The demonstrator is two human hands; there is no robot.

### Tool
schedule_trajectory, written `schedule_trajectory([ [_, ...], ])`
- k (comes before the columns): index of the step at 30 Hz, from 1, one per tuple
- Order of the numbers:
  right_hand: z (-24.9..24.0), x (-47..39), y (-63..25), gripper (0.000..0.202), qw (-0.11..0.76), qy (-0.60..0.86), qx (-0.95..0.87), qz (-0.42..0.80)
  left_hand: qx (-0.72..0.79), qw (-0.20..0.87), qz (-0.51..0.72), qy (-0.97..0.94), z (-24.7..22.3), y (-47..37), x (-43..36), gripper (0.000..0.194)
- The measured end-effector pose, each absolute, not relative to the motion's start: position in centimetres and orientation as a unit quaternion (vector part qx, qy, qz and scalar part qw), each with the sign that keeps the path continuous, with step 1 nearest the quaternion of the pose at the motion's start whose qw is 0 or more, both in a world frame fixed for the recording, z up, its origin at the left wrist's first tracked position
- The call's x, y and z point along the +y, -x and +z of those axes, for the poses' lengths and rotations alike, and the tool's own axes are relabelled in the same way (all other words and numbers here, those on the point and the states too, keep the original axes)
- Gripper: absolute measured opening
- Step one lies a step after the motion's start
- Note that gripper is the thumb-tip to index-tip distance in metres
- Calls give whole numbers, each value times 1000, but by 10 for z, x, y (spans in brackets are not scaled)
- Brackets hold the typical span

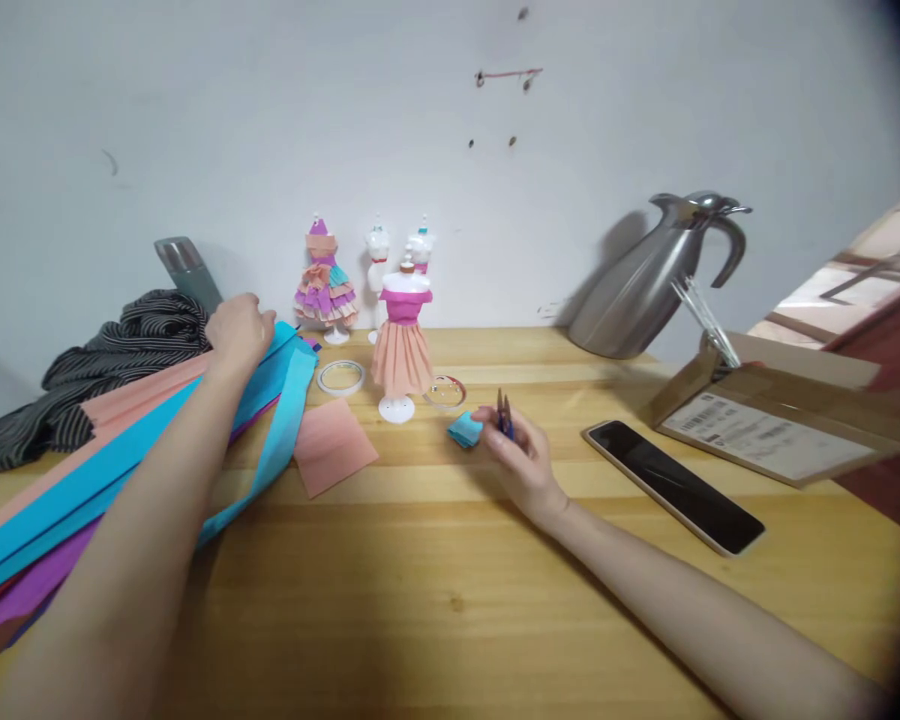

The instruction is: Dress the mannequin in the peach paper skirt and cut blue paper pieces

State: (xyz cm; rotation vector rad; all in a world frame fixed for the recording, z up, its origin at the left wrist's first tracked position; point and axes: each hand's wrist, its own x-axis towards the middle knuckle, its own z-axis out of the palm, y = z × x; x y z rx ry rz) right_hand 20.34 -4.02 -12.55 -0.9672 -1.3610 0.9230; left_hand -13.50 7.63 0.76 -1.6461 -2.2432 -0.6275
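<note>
On the left, my left hand point(240, 330) is at the far end of the stacked blue crepe paper point(120, 450); its fingertips are hidden behind the hand. My right hand point(521, 455) is closed round small blue-handled scissors point(504, 415), tips up, and pinches a small folded turquoise piece point(465, 430). Between the hands stands a mini dress form point(403, 340) with a magenta top and pleated peach skirt. A peach paper square point(335, 447) lies flat, with a turquoise strip point(277, 450) curling beside it.
More dress forms point(326, 280) stand by the wall. Tape rolls point(340, 377) lie near the front form. At the right are a phone point(675, 485), an opened cardboard box point(772, 425) and a steel jug point(637, 285). A striped cloth point(127, 345) and a bottle point(187, 270) are at the left.
</note>
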Motion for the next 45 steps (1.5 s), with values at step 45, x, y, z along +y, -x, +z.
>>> schedule_trajectory([
  [45, -112, -54, -179, 51, 471, 349, -404, 702, -393, -636, -370, 552, -119, -13, -40, 42],
])
